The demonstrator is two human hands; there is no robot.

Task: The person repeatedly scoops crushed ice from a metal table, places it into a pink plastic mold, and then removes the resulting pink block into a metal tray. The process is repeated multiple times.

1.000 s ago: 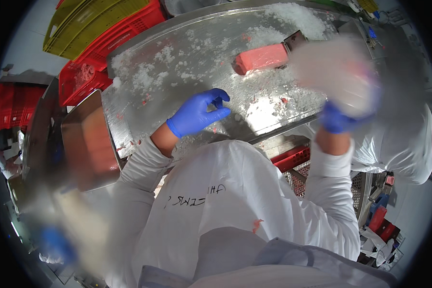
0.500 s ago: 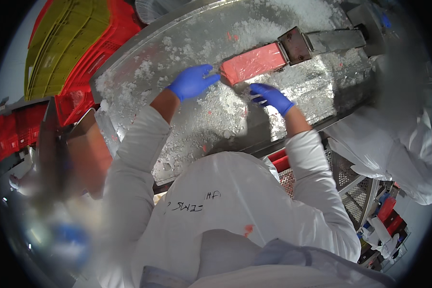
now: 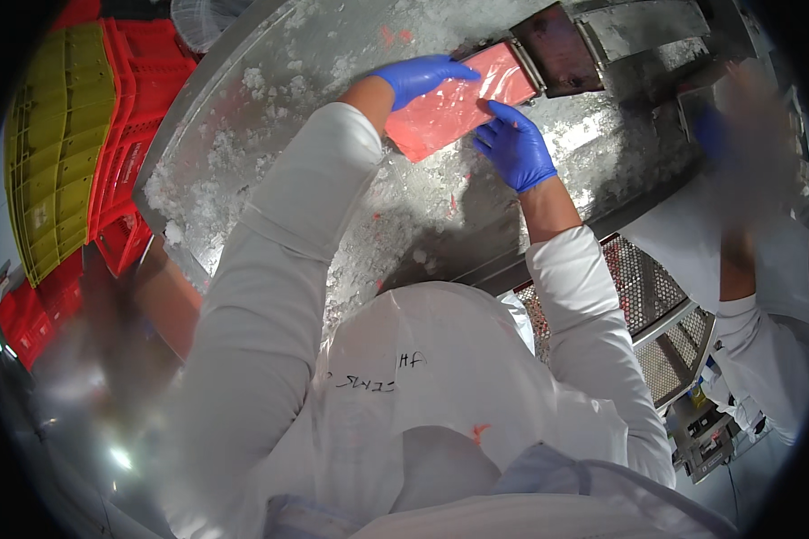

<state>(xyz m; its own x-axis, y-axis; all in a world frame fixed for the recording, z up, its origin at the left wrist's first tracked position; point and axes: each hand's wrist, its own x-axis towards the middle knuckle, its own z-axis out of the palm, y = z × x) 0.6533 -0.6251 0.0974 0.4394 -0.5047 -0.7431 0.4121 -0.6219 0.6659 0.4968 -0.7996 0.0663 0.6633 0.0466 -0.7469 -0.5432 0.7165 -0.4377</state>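
Note:
A pink rectangular block (image 3: 454, 112) under shiny clear film lies on the icy metal table, its right end against a metal frame with a dark, raised lid (image 3: 562, 52). Along its far edge lies my left hand (image 3: 420, 81), blue-gloved, fingers stretched over the top and gripping that side. My right hand (image 3: 518, 151), gloved alike, presses the near edge with bent fingers and the thumb on top. Between them the two hands hold the block. The undersides of the fingers are partly hidden.
Crushed ice (image 3: 243, 148) and pink scraps are scattered over the metal table (image 3: 184, 117). Stacked red crates (image 3: 139, 108) and yellow-green crates (image 3: 58, 153) stand at the left. Another person's blurred arm (image 3: 755, 153) reaches in at the right, above perforated metal steps (image 3: 652, 278).
Both hands have come from beside the block onto it, the left moving far and right onto the far edge. The view has shifted, and the other person's arm now shows at the right.

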